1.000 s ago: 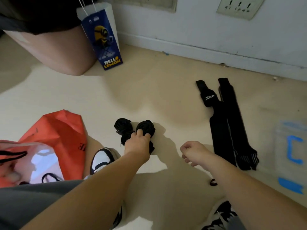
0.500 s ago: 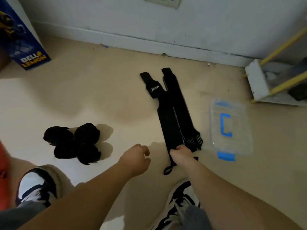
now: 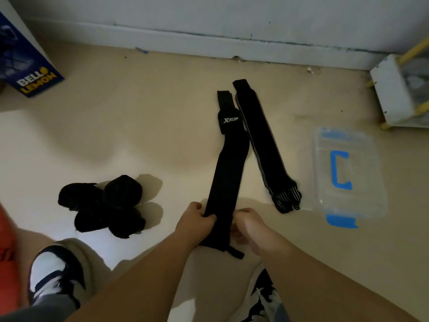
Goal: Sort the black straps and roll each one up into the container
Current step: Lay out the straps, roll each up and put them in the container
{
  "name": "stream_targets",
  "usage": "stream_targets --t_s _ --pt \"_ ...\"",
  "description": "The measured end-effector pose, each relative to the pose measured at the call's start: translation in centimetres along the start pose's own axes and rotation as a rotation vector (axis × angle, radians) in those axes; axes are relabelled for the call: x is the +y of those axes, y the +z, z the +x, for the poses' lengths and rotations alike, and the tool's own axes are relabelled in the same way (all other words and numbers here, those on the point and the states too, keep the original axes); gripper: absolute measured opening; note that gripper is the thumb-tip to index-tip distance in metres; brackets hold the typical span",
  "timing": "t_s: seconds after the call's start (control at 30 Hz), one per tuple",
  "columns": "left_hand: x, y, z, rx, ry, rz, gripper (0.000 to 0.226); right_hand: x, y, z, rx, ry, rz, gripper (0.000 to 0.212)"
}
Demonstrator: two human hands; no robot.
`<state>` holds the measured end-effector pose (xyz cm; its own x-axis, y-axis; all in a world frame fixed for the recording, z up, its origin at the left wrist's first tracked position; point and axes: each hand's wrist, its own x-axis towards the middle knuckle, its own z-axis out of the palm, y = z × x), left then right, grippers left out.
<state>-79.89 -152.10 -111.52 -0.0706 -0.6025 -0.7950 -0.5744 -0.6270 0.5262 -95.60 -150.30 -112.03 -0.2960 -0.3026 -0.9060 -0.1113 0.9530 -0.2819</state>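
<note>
A long black strap with a white logo lies stretched on the floor toward the wall. My left hand grips its near end from the left, and my right hand holds the same end from the right. A second black strap lies flat just to the right, its striped end near the container. Several rolled-up black straps sit in a cluster on the floor at the left. The clear plastic container with blue tape stands at the right.
A blue paper bag leans by the wall at far left. A white and yellow rack stands at the right corner. My shoes are near the bottom edge, and an orange bag shows at the left.
My left hand left the rolled straps and both hands moved right to the logo strap. They now grip its near end, which has swung away from the second strap.
</note>
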Motion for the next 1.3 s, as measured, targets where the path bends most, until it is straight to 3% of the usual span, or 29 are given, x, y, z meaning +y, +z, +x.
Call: stream_targets --t_s 0.1,0.17,0.3,0.43,0.57,0.73,0.8,0.97,1.07,1.13,1.2,1.3 --pt "-1.0 -0.5 0.0 -0.028 -0.056 -0.066 0.045 0.4 0.3 -1.0 -0.148 0.105 0.096 0.026" --pt "-1.0 -0.4 -0.4 -0.078 -0.042 -0.067 0.031 0.4 1.0 -1.4 -0.214 0.164 0.087 0.034" --pt "1.3 -0.6 -1.9 -0.146 0.041 -0.067 0.024 -0.3 1.9 -1.8 -0.141 0.222 0.085 0.053" --pt "4.2 -2.3 -4.5 -0.199 0.137 -0.091 0.019 -2.5 0.6 -3.8 -0.111 0.114 0.323 0.053" --pt "5.9 -5.3 -8.8 -0.354 0.254 -0.094 0.020 -5.6 -2.5 -8.3 -0.209 0.062 0.481 0.059" --pt "7.4 -9.5 -15.0 -0.427 0.338 0.082 0.020 -9.3 -4.7 -16.4 -0.282 -0.174 0.473 0.039" --pt "7.4 -11.0 -17.4 -0.405 0.349 0.006 0.028 -10.7 -4.0 -19.6 -0.338 -0.257 0.419 0.037" --pt "7.9 -16.2 -22.0 -0.425 0.367 -0.493 0.073 -13.4 -3.8 -27.1 -0.497 -0.553 0.356 0.035" --pt "9.1 -19.9 -24.5 -0.301 0.309 -0.700 0.107 -14.3 -4.8 -31.8 -0.658 -0.701 0.299 0.044" --pt "10.2 -21.8 -26.0 -0.287 0.307 -0.775 0.113 -14.6 -5.1 -34.6 -0.760 -0.778 0.196 0.054" --pt "11.8 -22.9 -28.1 -0.208 0.320 -0.845 0.096 -14.9 -5.1 -36.9 -0.823 -0.819 0.079 0.062" --pt "15.1 -24.0 -31.5 -0.073 0.383 -0.836 0.048 -15.2 -5.3 -38.8 -0.872 -0.833 -0.152 0.065"
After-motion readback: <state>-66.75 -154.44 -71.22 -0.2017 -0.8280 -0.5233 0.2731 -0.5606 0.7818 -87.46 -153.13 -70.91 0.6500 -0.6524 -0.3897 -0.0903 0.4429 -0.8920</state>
